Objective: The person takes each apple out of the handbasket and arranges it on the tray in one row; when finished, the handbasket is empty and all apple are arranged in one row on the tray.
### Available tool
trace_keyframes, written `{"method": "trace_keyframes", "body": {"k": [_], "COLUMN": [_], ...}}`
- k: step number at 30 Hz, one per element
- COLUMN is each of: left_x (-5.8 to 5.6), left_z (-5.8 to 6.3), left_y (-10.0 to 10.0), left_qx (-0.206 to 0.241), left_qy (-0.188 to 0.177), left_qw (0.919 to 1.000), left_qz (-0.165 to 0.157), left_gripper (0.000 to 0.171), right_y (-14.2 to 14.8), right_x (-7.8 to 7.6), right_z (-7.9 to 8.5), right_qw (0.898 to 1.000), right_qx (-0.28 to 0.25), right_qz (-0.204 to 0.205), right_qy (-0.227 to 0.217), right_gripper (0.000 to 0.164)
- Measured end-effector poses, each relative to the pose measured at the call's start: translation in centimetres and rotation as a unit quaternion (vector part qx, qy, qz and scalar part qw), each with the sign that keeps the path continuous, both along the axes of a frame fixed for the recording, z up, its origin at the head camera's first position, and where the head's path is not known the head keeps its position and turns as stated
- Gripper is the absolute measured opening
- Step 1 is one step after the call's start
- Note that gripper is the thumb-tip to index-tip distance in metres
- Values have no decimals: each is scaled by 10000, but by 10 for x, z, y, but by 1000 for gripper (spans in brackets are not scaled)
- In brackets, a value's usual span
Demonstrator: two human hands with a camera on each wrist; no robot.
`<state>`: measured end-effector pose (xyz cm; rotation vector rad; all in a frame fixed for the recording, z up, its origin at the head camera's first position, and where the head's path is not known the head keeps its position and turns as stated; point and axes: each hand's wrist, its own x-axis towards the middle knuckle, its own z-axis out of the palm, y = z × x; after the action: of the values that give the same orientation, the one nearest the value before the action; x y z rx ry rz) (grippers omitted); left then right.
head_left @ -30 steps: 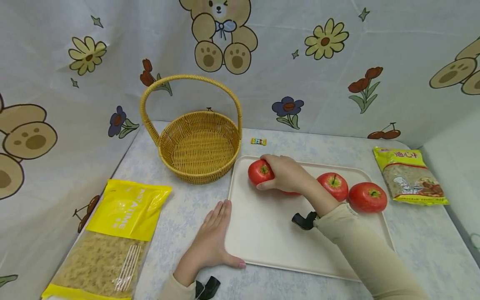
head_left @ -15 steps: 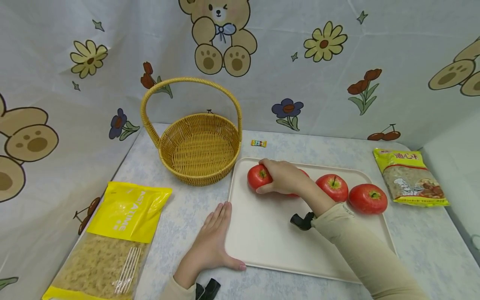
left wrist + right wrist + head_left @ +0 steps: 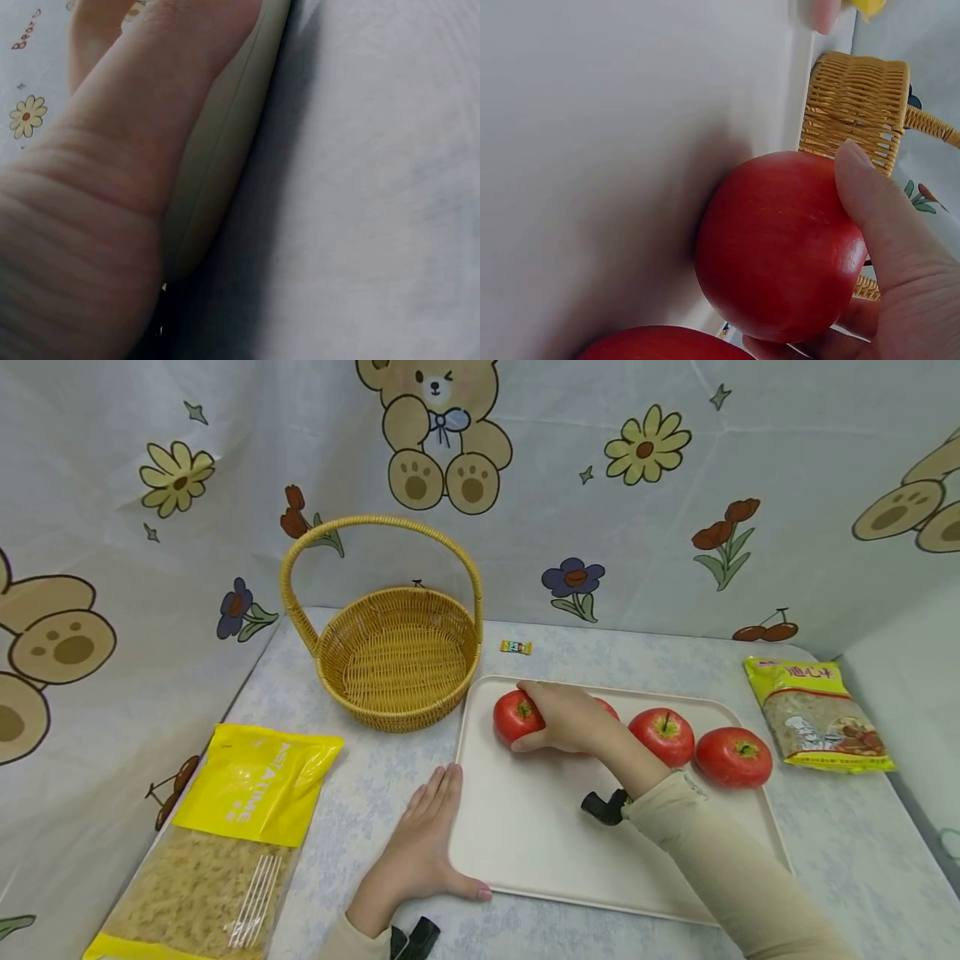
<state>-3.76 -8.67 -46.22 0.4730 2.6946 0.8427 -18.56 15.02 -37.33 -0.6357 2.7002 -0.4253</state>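
At the far left corner of a white tray (image 3: 555, 843), my right hand (image 3: 572, 717) grips a red apple (image 3: 516, 717). In the right wrist view the thumb and fingers curl round that apple (image 3: 780, 244), which sits at the tray's surface. Another apple (image 3: 606, 707) is partly hidden behind the right hand, and two more apples, a nearer one (image 3: 662, 737) and a rightmost one (image 3: 733, 757), stand in a row to the right. With its fingers straight, my left hand (image 3: 420, 843) rests against the tray's left edge and near corner.
A wicker basket (image 3: 401, 718) with a tall handle stands behind the tray's left corner. A small wrapped candy (image 3: 516, 647) lies beyond the tray. To the left lies a yellow pasta bag (image 3: 217, 843); to the right, a yellow-topped food bag (image 3: 819, 714).
My right hand, still gripping the apple, has moved very slightly. The left hand stays at the tray's edge.
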Motion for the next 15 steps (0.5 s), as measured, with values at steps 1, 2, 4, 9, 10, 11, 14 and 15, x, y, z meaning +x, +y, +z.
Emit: {"method": "trace_keyframes", "body": {"k": [1, 2, 4, 9, 10, 11, 14, 15], "left_x": [0, -1, -1, 0, 0, 0, 1, 1], "left_z": [0, 0, 0, 0, 0, 0, 1, 2], "left_y": [0, 0, -1, -2, -2, -2, -3, -4], "left_qx": [7, 6, 6, 3, 0, -11, -39, -48], "left_qy": [-4, 1, 12, 32, 26, 29, -10, -19], "left_qw": [10000, 10000, 10000, 10000, 10000, 10000, 10000, 10000], "left_qz": [-4, -8, -7, 12, 15, 17, 46, 57], "left_gripper": [157, 157, 157, 157, 157, 157, 157, 157], "right_y": [0, 1, 2, 4, 4, 5, 8, 9], "right_x": [0, 1, 2, 10, 12, 15, 26, 30], "right_z": [0, 0, 1, 8, 10, 12, 17, 18], "right_qw": [10000, 10000, 9998, 9972, 9962, 9950, 9912, 9899], "right_qx": [-27, -64, -160, -465, -523, -583, -777, -823], "right_qz": [-26, -42, -76, -122, -140, -167, -236, -260], "right_qy": [1, 14, 86, 573, 688, 789, 1046, 1121], "right_gripper": [98, 98, 97, 90, 88, 87, 82, 80]}}
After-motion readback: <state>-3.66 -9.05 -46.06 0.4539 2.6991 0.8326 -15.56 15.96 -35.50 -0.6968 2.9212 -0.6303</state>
